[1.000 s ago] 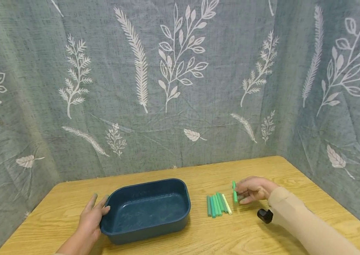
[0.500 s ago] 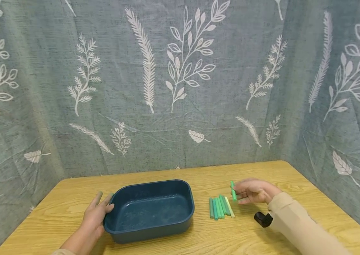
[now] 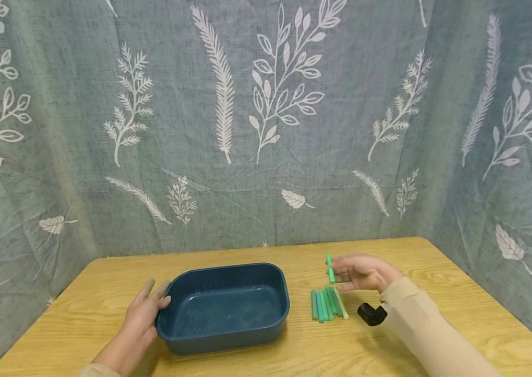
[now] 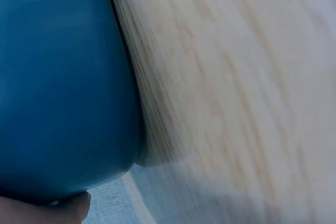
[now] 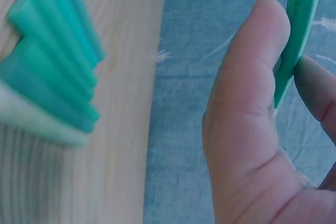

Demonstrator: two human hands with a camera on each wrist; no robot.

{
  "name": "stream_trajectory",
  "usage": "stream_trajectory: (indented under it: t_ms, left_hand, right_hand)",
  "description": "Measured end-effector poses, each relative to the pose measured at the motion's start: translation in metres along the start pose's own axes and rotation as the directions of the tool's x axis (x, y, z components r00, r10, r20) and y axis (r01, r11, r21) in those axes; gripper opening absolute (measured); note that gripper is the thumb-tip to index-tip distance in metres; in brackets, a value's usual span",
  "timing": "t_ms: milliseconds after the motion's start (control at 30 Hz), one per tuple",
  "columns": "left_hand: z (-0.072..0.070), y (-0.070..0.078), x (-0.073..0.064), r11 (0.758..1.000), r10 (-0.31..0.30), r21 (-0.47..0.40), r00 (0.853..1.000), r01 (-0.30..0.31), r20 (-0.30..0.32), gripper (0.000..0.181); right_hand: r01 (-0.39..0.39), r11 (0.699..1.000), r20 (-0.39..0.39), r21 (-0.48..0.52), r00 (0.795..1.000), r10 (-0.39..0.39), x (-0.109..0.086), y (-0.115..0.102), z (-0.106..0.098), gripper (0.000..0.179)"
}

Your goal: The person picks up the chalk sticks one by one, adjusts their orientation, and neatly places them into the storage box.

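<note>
A dark blue rectangular baking dish [image 3: 222,343] stands on the wooden table. My left hand [image 3: 136,319] rests against its left end with fairly straight fingers touching the rim; a fingertip [image 4: 79,205] shows beside the dish's wall in the left wrist view. My right hand [image 3: 357,272] pinches a green chalk stick [image 3: 330,269] between thumb and fingers, raised above the table. The right wrist view shows the same stick [image 5: 298,30] tilted in that pinch. Below my right hand lies a row of several chalk sticks [image 3: 326,305], mostly green, with a pale yellow one at the right.
A black object [image 3: 372,314], partly hidden by my right sleeve, is at my right wrist. Patterned grey-blue cloth [image 3: 247,209] hangs behind the table and along both sides. Wooden tabletop [image 3: 303,345] shows in front of the row, between the dish and my right arm.
My right hand has carried the green chalk stick leftward and up, nearer the row. My left hand stays at the dish. The head view has shifted slightly.
</note>
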State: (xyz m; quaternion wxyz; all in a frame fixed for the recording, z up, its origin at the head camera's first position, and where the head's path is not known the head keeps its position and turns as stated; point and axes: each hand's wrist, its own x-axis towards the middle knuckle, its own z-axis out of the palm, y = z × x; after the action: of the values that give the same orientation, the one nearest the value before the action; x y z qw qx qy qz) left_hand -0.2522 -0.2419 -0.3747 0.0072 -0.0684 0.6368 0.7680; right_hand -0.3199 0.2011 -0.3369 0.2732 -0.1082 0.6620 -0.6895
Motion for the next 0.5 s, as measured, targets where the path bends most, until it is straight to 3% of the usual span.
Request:
stream_trajectory:
  t_ms: [267,400,500]
  left_hand:
    - [0.005,0.002,-0.002,1.0,0.028,0.005,1.0,-0.028,0.006,0.075]
    - [0.005,0.001,-0.003,0.999,0.031,0.019,0.999,-0.031,-0.014,0.076]
    - [0.006,0.001,-0.003,0.999,0.032,0.027,0.999,-0.031,-0.031,0.076]
  right_hand:
    - [-0.011,1.0,-0.079,0.011,0.997,0.011,0.009,-0.009,0.016,0.013]
    - [-0.023,1.0,-0.105,0.007,0.994,0.023,0.014,-0.012,0.026,0.04]
    - [-0.027,0.999,-0.09,0.016,0.996,0.029,0.018,-0.016,0.032,0.032]
